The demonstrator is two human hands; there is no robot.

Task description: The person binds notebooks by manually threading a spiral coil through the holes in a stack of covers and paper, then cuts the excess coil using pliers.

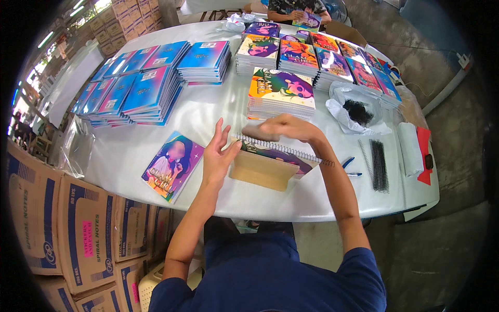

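Note:
A spiral notebook [306, 165] stands tilted on its edge in front of me, its brown backing board [262, 172] facing me and its black wire coil [291, 144] along the top. My left hand [222, 151] holds its left end, the thumb pressed against it and the other fingers raised. Over the coil, my right hand [285, 128] is curled and blurred, with a smeared brown object [261, 133] beneath its fingers that I cannot make out. To the left lies a finished-looking notebook [173, 165] with a colourful cover. Blue-handled pliers [350, 167] rest right of my right forearm.
Stacks of blue notebooks [150, 88] fill the far left, and illustrated notebook stacks [280, 93] the far middle and right. Loose coils [379, 165] and a lined box of black coils [358, 112] sit right. Cartons [86, 229] stand lower left. Across the table, a person [299, 13] holds a notebook.

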